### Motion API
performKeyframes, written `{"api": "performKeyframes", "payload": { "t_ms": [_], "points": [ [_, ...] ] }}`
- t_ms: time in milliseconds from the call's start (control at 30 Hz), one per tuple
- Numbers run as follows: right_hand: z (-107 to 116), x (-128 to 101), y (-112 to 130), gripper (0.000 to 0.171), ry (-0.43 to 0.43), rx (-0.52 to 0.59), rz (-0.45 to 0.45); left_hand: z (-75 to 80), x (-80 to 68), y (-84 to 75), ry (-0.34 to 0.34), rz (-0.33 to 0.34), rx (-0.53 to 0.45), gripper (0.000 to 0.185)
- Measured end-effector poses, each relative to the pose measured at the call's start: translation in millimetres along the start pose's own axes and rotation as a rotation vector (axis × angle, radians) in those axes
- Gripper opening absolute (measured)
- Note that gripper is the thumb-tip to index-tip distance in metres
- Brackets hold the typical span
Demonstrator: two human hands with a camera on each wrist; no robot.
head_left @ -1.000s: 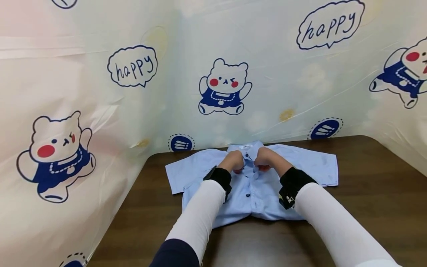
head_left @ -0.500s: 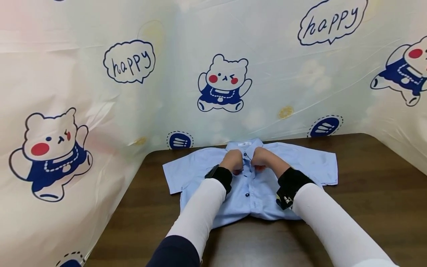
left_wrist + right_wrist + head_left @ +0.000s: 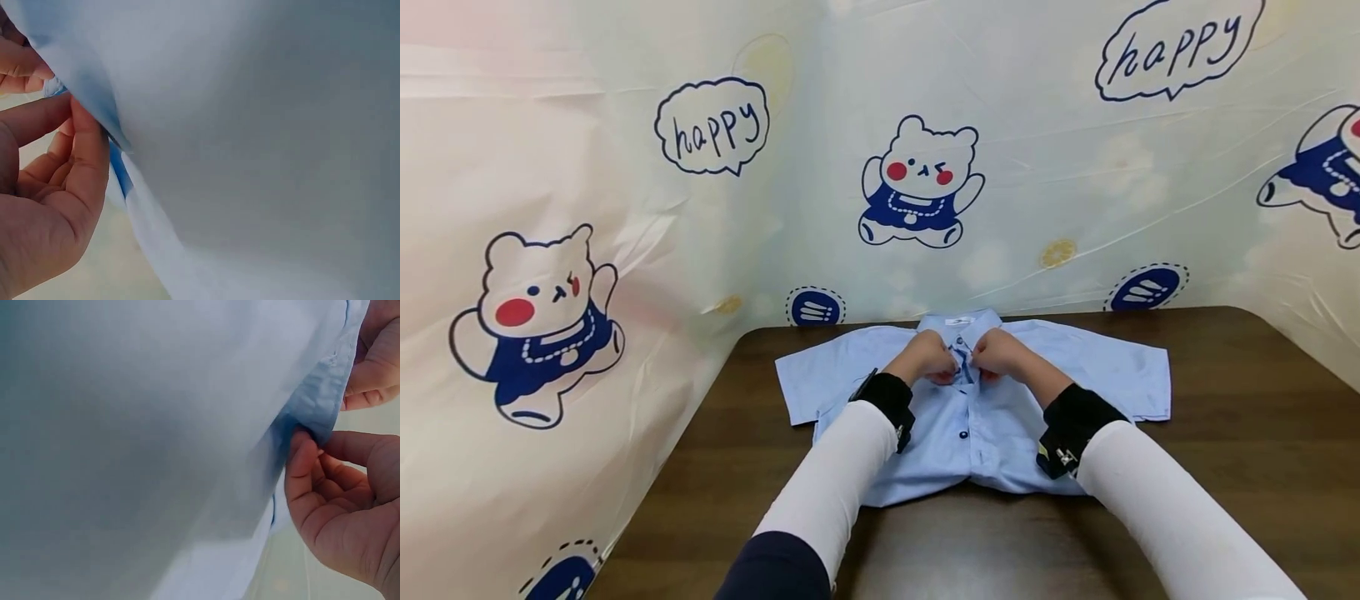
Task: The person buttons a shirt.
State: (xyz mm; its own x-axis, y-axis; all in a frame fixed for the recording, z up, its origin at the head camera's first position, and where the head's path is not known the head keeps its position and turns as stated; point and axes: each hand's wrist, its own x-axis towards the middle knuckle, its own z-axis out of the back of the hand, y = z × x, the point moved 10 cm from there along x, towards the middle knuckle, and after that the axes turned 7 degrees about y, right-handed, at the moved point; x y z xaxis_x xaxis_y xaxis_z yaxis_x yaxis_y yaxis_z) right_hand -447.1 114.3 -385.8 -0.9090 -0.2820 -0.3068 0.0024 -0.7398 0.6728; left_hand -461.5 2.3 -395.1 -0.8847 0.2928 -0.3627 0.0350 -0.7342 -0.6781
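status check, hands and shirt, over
Left hand and right hand both pinching the placket just below the collar. Light blue shirt flat on brown table, front up. Nothing in the way.

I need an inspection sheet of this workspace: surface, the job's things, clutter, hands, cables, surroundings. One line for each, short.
Surface: dark wooden table, bare around the garment.
Job's things: light blue short-sleeved shirt lying flat, front up, collar away from the person; dark buttons down the front.
Clutter: nothing seen.
Hands: left hand and right hand both pinch the shirt's front edge just below the collar.
Cables: nothing seen.
Surroundings: plastic sheet printed with bears and "happy" bubbles behind and beside the table.
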Motion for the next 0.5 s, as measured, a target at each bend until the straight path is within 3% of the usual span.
{"api": "performKeyframes", "payload": {
  "t_ms": [133,200,333,500],
  "points": [
    [0.3,-2.0,3.6,0.016,-0.007,0.029,0.042,-8.1,-2.0,6.4,0.055,0.011,-0.339,0.008],
    [1.5,-3.0,6.7,0.015,-0.017,0.033,0.061,-10.4,-2.3,7.8,0.081,0.01,-0.455,0.006],
    [3.4,-4.5,11.0,0.015,-0.037,0.031,0.077,-12.3,-1.5,7.9,0.119,0.001,-0.594,0.008],
    [0.5,-3.8,13.5,0.014,-0.035,0.049,0.094,-14.2,-0.5,11.7,0.137,0.025,-0.66,0.01]
  ]
}}
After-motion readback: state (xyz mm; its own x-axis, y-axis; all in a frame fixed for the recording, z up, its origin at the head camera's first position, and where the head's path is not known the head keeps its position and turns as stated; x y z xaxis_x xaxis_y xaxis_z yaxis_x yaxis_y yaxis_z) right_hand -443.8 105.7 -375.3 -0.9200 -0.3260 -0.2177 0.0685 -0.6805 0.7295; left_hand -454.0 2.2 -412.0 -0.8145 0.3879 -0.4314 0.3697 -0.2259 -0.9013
